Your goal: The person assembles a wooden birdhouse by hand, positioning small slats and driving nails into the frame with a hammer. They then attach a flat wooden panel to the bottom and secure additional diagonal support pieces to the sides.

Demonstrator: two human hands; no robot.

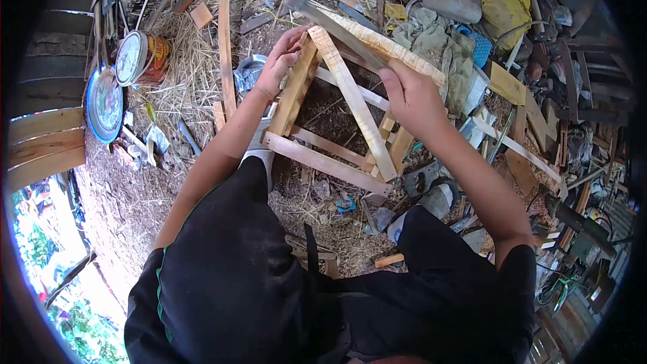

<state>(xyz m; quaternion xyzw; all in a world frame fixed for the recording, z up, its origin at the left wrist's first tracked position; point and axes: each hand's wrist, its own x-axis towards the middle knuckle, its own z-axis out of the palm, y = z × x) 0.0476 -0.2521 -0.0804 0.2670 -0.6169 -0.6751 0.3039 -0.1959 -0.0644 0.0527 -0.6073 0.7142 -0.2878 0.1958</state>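
Observation:
A small wooden frame (329, 168) of nailed slats stands between my knees, with a diagonal slat (354, 101) crossing it from the top corner to the lower right. My left hand (282, 64) is closed around the upper end of the thick left post (296, 87), its fingertips right by the diagonal slat's end. In my right hand (414, 94) is a hammer (344, 37), gripped by the handle, its head raised close above that same corner. A wider rough-edged board (404, 61) lies behind the hammer, partly covered by my right hand.
A metal can (141, 59) and a round blue-rimmed lid (105, 104) are on the left. Straw and a long wood strip (226, 40) lie beside the frame. Cloth (438, 44), a yellow bag (509, 7) and scrap wood (539, 121) crowd the right.

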